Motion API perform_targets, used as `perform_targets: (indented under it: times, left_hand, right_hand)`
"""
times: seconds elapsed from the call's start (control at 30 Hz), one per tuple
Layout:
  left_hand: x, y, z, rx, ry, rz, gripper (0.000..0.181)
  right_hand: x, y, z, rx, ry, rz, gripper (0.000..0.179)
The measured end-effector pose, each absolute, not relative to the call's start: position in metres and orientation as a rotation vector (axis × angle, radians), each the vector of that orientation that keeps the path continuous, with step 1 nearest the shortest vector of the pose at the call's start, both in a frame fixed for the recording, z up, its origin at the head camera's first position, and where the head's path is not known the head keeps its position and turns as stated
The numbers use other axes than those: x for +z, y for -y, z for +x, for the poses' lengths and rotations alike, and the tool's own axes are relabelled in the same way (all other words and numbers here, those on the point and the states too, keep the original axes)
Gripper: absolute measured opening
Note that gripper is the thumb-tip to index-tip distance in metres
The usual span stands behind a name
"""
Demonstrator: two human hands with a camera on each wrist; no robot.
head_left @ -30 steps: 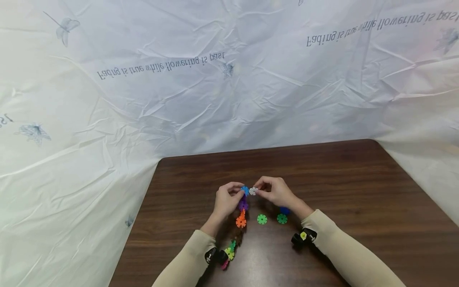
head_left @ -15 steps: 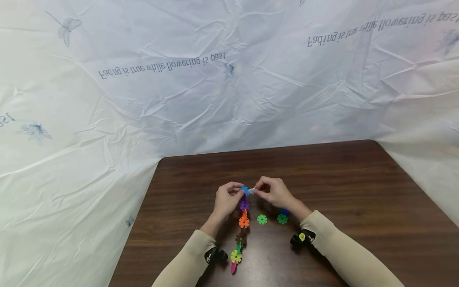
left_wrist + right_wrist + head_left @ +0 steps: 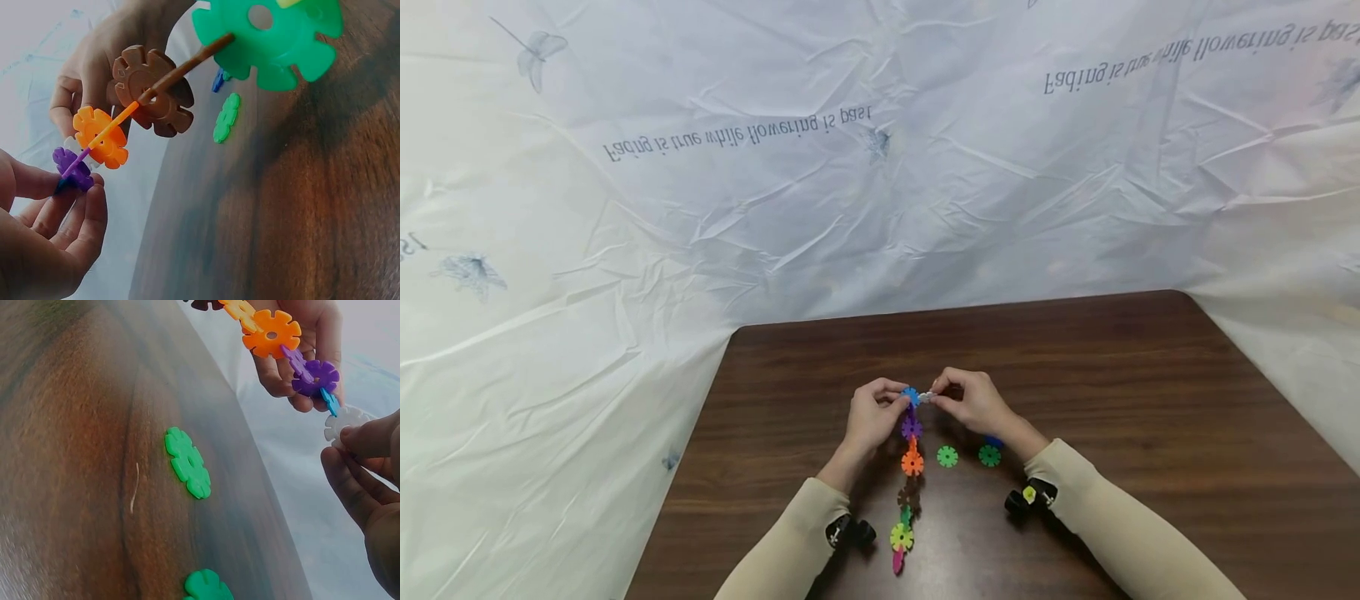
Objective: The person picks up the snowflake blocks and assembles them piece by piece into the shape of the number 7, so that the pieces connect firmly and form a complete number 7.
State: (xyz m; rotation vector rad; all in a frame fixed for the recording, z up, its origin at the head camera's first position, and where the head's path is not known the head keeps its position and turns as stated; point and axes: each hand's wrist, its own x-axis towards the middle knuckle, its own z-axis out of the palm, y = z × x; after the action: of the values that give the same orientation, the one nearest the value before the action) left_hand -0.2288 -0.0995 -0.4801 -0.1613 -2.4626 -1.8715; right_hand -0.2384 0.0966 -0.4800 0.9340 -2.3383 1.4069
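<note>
My left hand (image 3: pixel 871 419) pinches a blue notched snowflake disc (image 3: pixel 911 396) at the top of a chain of interlocking plastic discs. Below it hang purple (image 3: pixel 912 429), orange (image 3: pixel 912 463), brown (image 3: pixel 907 498), green (image 3: pixel 906 517), yellow (image 3: pixel 902 537) and pink (image 3: pixel 898 561) ones. Between thumb and fingers, my right hand (image 3: pixel 977 404) grips a white snowflake disc (image 3: pixel 338 423), its rim right at the edge of the blue disc (image 3: pixel 330 402). The white disc is tilted, nearly edge-on in the head view, and partly covered by my right thumb.
On the brown wooden table (image 3: pixel 1112 375) lie a light green disc (image 3: pixel 947 456) and a darker green disc (image 3: pixel 989 456). A dark blue disc (image 3: pixel 994 441) sits beside the latter, partly behind my right wrist. A white printed sheet (image 3: pixel 880 208) hangs behind the table.
The white disc has turned from face-on to nearly edge-on at the blue disc. The chain's lower end has swung right and hangs straighter. Both hands have stayed nearly in place.
</note>
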Motion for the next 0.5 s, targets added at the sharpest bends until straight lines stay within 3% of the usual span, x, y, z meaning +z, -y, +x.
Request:
perform_targets:
  times: [0.17, 0.5]
  left_hand:
    - [-0.480, 0.100, -0.228, -1.880, 2.444, -0.153, 0.013]
    - [-0.480, 0.102, -0.228, -1.886, 2.443, -0.131, 0.011]
  right_hand:
    - [-0.468, -0.094, -0.231, 1.407, 2.321, 0.941, 0.012]
    - [-0.495, -0.096, -0.247, 1.407, 2.284, 0.928, 0.015]
